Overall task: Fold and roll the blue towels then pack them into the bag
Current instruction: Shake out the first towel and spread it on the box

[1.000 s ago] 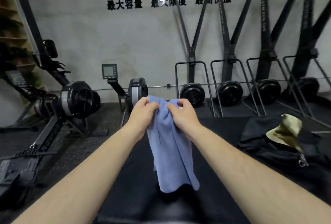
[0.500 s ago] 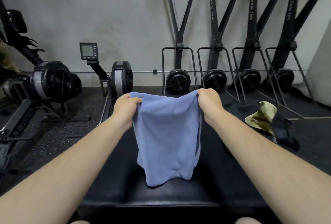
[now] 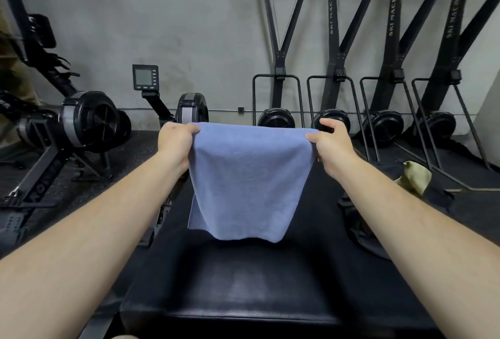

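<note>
Gym room, grey concrete wall, rowing machines [image 3: 89, 122] along it, rubbery dark floor. The padded black surface [image 3: 270, 284] looks like smooth vinyl. Left hand [image 3: 176, 141] and right hand [image 3: 328, 143] each pinch a top corner of the fuzzy blue towel [image 3: 249, 184], hanging flat above the surface. Black bag [image 3: 378, 230] slumps just right.

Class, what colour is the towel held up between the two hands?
The towel is plain light blue, with no pattern; the head view shows it.
</note>
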### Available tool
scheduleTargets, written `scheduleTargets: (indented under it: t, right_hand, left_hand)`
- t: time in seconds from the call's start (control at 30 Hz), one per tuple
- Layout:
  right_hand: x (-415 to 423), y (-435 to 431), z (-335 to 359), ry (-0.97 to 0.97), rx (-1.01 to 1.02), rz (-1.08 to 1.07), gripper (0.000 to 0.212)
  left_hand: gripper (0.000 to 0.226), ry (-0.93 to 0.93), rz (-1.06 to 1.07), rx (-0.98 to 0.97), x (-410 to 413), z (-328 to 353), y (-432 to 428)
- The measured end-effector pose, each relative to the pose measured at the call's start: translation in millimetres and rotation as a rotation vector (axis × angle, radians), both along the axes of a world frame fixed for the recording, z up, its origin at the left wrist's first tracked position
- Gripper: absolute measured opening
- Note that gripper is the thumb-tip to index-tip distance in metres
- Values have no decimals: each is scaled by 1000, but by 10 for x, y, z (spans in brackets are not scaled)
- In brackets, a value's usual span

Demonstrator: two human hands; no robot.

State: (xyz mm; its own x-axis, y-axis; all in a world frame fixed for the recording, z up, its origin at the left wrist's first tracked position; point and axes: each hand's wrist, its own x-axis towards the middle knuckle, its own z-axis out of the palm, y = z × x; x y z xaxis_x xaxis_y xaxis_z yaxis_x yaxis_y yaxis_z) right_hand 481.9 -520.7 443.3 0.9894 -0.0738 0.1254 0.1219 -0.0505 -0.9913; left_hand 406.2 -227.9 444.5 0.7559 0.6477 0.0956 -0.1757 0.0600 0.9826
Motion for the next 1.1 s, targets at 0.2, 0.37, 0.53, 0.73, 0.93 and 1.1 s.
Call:
scheduleTargets:
  t: [0.2, 0.37, 0.53, 0.73, 0.93, 1.1]
  right_hand:
    - [30, -33, 87, -25, 37, -1, 28]
    - [20, -92, 227, -104, 123, 18, 24]
    - [-91, -156, 403, -219, 76, 16, 37]
    - [-100, -151, 509, -367, -13, -42, 48]
    - [189, -168, 364, -425, -346, -124, 29]
    - [594, -100, 49, -379, -575, -123, 12]
  left_hand:
    - [15, -40, -43, -126, 50, 137, 62]
    - [14, -125, -11, -20, 73, 125, 59]
    - [28, -160, 2, 7, 46, 192, 12]
    - [27, -277, 16, 73, 73, 422, -88]
    - [15, -141, 137, 449, 287, 303, -15]
    - [9, 44, 155, 747, 556, 83, 139]
